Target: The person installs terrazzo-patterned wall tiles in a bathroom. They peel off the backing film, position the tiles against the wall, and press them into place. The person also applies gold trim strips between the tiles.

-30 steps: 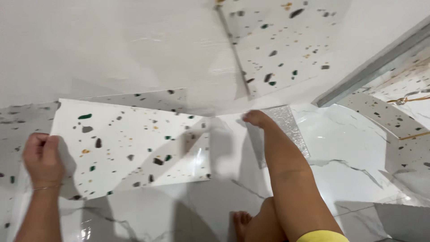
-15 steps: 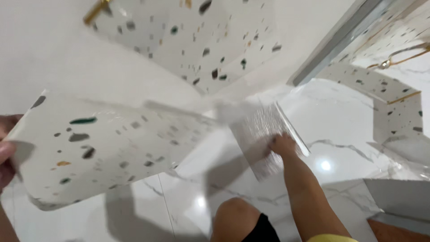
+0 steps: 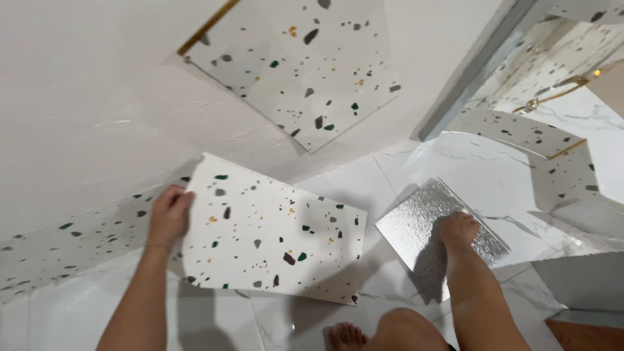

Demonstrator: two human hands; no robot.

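My left hand (image 3: 169, 214) grips the left edge of a white speckled terrazzo-pattern sheet (image 3: 273, 231) and holds it tilted against the base of the wall. My right hand (image 3: 457, 229) presses down on a silvery textured sheet (image 3: 416, 231) that lies flat on the white marble floor (image 3: 364, 182). The two sheets lie side by side with a narrow gap of floor between them. My knee and bare foot (image 3: 344, 337) show at the bottom edge.
Another speckled panel (image 3: 292, 71) with a gold strip is stuck on the white wall above. A speckled band (image 3: 71, 240) runs along the wall base at left. At right stand a grey frame (image 3: 468, 71) and more speckled pieces (image 3: 520, 133).
The view has swung round. My left hand has brought the speckled sheet lower, near the wall base. My right hand stays on the silvery sheet, which now lies further right.
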